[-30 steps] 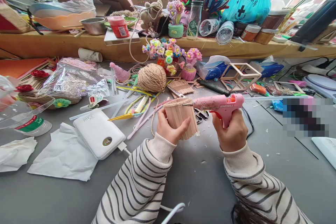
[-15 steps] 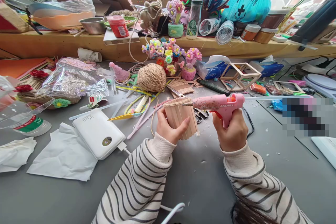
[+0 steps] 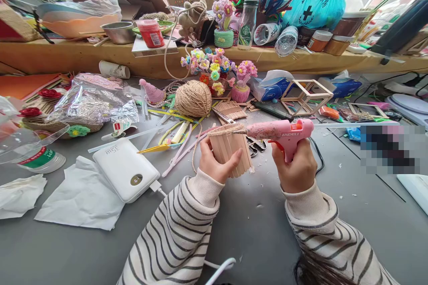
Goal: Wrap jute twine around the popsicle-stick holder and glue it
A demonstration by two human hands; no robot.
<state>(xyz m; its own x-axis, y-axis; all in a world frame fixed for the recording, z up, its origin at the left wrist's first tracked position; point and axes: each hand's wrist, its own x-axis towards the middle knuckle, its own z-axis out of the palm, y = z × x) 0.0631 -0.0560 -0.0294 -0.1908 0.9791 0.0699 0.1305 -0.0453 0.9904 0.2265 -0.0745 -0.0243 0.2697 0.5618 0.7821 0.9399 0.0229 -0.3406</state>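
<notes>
My left hand (image 3: 218, 163) grips a small cup made of wooden craft sticks (image 3: 233, 149), held just above the grey table (image 3: 254, 227). Jute twine is wound around the cup's top rim. My right hand (image 3: 296, 168) holds a pink hot glue gun (image 3: 280, 132) by its handle, a finger at the red trigger. The gun's nozzle touches the twine at the rim's right side. A strand of twine runs from the cup back toward a ball of jute twine (image 3: 193, 98) behind it.
A white power bank (image 3: 126, 169) and white paper sheets (image 3: 80, 198) lie at left. Scissors (image 3: 257, 145), craft sticks, pipe-cleaner flower pots (image 3: 241, 81), a wooden cube frame (image 3: 306, 96) and tissue packs crowd the middle. A cluttered wooden shelf (image 3: 83, 55) runs along the back.
The glue gun has shifted slightly to the right along the cup's rim. My left hand and the cup have stayed still.
</notes>
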